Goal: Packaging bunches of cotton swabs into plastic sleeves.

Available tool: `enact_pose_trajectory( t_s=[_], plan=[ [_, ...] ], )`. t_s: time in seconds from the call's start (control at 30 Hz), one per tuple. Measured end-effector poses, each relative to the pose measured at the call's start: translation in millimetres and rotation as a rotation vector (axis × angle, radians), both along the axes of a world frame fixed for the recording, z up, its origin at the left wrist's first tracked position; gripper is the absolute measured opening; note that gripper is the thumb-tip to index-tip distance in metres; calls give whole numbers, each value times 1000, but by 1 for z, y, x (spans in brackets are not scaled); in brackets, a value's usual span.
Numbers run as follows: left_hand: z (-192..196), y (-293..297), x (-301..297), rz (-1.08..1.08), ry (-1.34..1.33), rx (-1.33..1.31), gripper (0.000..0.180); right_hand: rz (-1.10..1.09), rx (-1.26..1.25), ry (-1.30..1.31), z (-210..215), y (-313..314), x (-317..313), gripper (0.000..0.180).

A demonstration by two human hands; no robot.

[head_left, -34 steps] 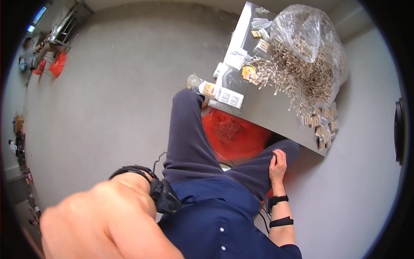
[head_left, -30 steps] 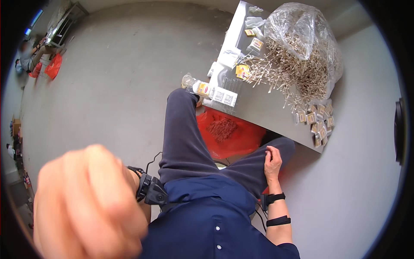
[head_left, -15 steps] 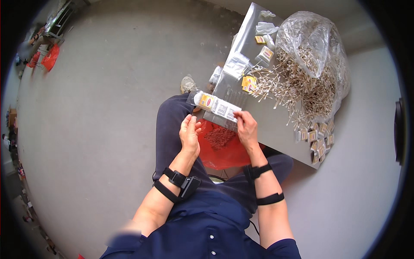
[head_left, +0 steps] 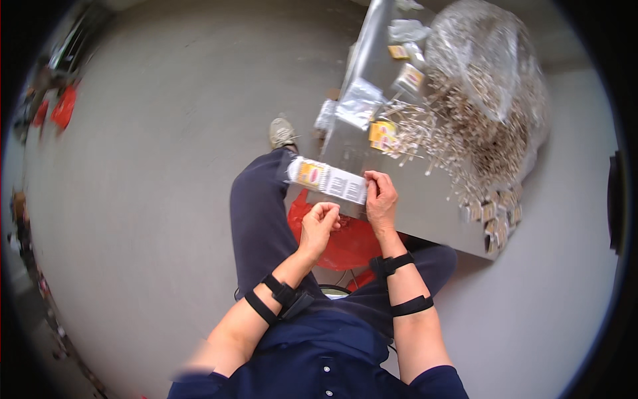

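A clear packet (head_left: pixel 337 183) of white-tipped swabs, with a yellow panel and white panels showing, lies slantwise at the near left corner of the grey table (head_left: pixel 438 216), its left end reaching past the table edge above the person's left knee (head_left: pixel 256 174). The right hand (head_left: pixel 382 205) meets the packet's right end with bent fingertips; whether they pinch it or merely touch it cannot be told. The left hand (head_left: pixel 319 231) is just below the packet, its fingers curled in and their tips drawn together, softened by blur. Both palms are mostly hidden. Beneath the hands, the red plastic (head_left: pixel 362 245) is partly covered by the table and legs.

Beyond the packet are yellow cards (head_left: pixel 383 135), partly under loose swabs (head_left: pixel 415 130), and crumpled clear film (head_left: pixel 361 104). A large clear bag (head_left: pixel 475 36), cut off at the top, blurs the swabs inside it. Small packs (head_left: pixel 495 223) crowd the table's right edge, their outlines smeared. Bare tabletop lies between them and the right hand; open floor (head_left: pixel 166 153) stretches to the left.
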State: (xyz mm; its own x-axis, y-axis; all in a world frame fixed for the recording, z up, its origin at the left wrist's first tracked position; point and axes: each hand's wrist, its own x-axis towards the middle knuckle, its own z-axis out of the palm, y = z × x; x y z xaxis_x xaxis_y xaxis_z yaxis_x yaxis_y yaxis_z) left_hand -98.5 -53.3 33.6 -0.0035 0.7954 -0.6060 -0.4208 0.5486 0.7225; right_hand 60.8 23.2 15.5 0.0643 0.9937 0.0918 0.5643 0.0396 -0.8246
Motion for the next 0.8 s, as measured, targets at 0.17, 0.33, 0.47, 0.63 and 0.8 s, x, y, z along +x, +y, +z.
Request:
enact_pose_trajectory(
  t_s=[0.17,0.33,0.47,0.63,0.8],
  plan=[
    [8,17,25,-300,234,151,17,-424,-64,-94,0,11,17,13],
    [4,52,56,-510,350,260,21,-572,17,-345,-2,60,44,28],
    [3,67,66,-535,418,272,22,-506,-91,-317,-6,66,62,27],
    [-7,67,71,-550,588,362,18,-380,-33,-155,-5,25,85,12],
    [-11,64,83,-525,788,620,23,-267,-7,-39,4,2,103,7]
  ],
)
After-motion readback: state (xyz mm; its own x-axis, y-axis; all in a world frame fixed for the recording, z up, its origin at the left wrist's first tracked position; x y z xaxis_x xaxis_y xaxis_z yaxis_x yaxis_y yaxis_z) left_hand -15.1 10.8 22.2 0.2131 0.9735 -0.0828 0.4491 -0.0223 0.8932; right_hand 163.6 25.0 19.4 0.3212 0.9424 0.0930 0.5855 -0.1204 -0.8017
